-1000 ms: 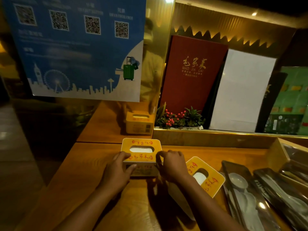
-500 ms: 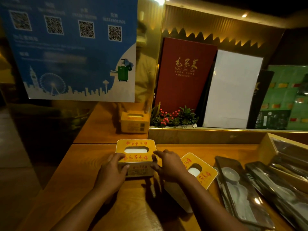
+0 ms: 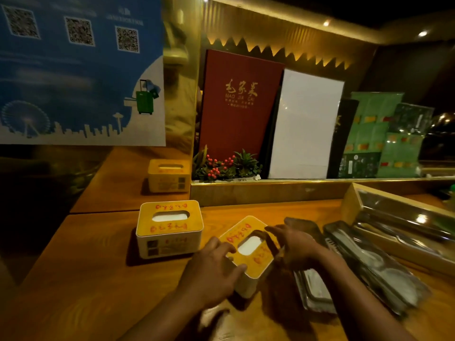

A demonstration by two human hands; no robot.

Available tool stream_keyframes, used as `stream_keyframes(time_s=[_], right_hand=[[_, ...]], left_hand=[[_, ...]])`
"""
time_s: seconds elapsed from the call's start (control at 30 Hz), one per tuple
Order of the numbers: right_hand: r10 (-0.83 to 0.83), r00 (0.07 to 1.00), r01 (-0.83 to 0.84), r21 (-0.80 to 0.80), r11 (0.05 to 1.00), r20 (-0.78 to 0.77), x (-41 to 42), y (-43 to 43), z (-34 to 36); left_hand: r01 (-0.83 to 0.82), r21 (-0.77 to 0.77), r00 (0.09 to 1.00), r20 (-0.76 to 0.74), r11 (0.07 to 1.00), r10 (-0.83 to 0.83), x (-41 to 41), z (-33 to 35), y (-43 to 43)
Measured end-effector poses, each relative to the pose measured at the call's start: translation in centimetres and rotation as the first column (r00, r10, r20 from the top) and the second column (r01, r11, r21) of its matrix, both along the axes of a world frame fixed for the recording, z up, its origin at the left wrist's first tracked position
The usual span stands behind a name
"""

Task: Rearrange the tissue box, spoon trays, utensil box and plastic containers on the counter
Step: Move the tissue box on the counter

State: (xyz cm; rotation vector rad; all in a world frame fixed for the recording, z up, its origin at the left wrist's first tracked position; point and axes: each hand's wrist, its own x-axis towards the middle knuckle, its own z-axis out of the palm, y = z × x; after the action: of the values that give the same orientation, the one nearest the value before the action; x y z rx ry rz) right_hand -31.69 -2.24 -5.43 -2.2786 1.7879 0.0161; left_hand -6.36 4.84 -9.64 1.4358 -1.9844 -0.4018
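A yellow-topped tissue box (image 3: pixel 170 227) stands square on the wooden counter (image 3: pixel 86 279), with no hand on it. A second, matching tissue box (image 3: pixel 248 249) sits turned diagonally to its right. My left hand (image 3: pixel 214 264) grips that second box's left side, and my right hand (image 3: pixel 295 244) holds its right side with fingers spread. Two dark spoon trays (image 3: pixel 315 291) (image 3: pixel 369 264) with white spoons lie right of my hands. A wooden utensil box (image 3: pixel 349 205) with a clear lid stands at the far right.
A mirrored wall panel (image 3: pixel 182 94) behind the counter reflects a tissue box. A low ledge (image 3: pixel 270 190) carries a small berry plant (image 3: pixel 221 166), a red menu (image 3: pixel 238 104) and other upright menus. A blue QR poster (image 3: pixel 73 70) hangs at the left.
Both hands have left the first tissue box and moved right onto the second, diagonal one. The first box stays where it was set.
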Motion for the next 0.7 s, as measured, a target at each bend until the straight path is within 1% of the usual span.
stream_keyframes(time_s=[0.1, 0.23, 0.3, 0.4, 0.57, 0.7], right_hand=[[-0.022, 0.999, 0.025, -0.108, 0.994, 0.028, -0.6, 1.3, -1.4], [-0.065, 0.986, 0.103, -0.245, 0.964, 0.156, -0.3, 3.0, -3.2], [-0.061, 0.973, 0.125, -0.282, 0.951, 0.225, 0.1, 3.5, -4.0], [-0.026, 0.963, 0.107, -0.294, 0.950, 0.267, 0.1, 3.5, -4.7], [0.061, 0.939, 0.046, -0.301, 0.952, 0.338, -0.3, 2.9, -4.7], [0.165, 0.925, -0.073, -0.265, 0.962, 0.343, -2.3, 2.9, -4.3]], left_hand=[[0.026, 0.063, 0.996, 0.081, 0.998, -0.031, -1.9, -0.3, 0.6], [-0.010, 0.109, 0.995, 0.101, 0.994, -0.001, -2.5, -0.7, 0.0], [-0.051, 0.131, 0.993, 0.115, 0.990, 0.035, -2.5, -0.9, -0.2], [-0.134, 0.137, 0.985, 0.126, 0.981, 0.117, -2.8, -1.3, -0.5], [-0.228, 0.165, 0.972, 0.089, 0.959, 0.216, -3.2, -1.6, -1.0], [-0.325, 0.169, 0.945, 0.102, 0.931, 0.311, -4.8, -1.3, -0.4]])
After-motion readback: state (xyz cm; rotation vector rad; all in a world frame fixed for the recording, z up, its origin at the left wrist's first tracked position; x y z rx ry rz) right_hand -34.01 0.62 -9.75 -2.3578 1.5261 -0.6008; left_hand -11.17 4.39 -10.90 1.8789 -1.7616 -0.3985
